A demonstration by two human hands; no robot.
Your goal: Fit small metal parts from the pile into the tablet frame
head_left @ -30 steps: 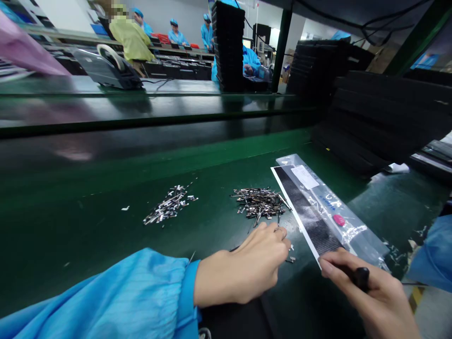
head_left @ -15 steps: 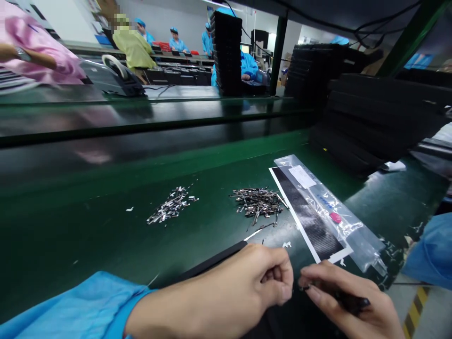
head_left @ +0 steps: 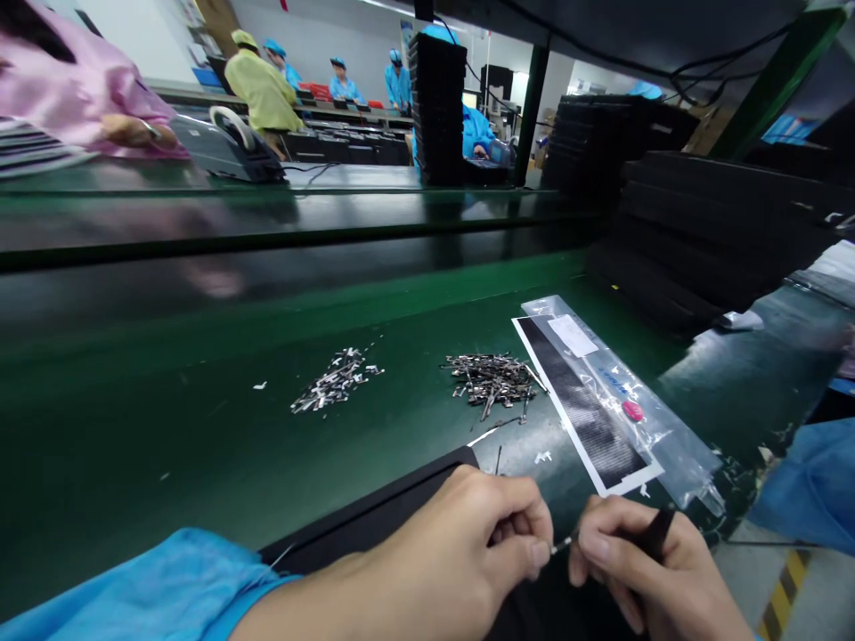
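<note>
Leftmost, a co-worker in pink (head_left: 73, 98) is beyond the green counter (head_left: 193, 481), beside a tape dispenser (head_left: 214, 153). Nearer, one white scrap (head_left: 260, 385) lies just left of a loose pile of pale, shiny pieces (head_left: 334, 383). Next comes a flat black panel (head_left: 394, 503), partly hidden by the left hand (head_left: 454, 561), whose thumb and index finger are closed in a pinch on one end of a small thin strip (head_left: 561, 545). Farther back on the counter, beyond that hand, sits a pile of dark narrow strips (head_left: 491, 378), with a few strays in front of it. The small strip spans the gap between the two hands; whether the right fingers also grip its far end, I cannot tell. To the right of the dark pile lies a white-edged black sheet (head_left: 588, 405), against a clear plastic bag (head_left: 668, 441) bearing a pink dot (head_left: 631, 410). The right hand (head_left: 641, 561), in front of the sheet, has its fingers curled closed around a black tool (head_left: 658, 532). Farther right stand stacked black trays (head_left: 721, 231), then a blue sleeve (head_left: 805, 485) at the edge.
</note>
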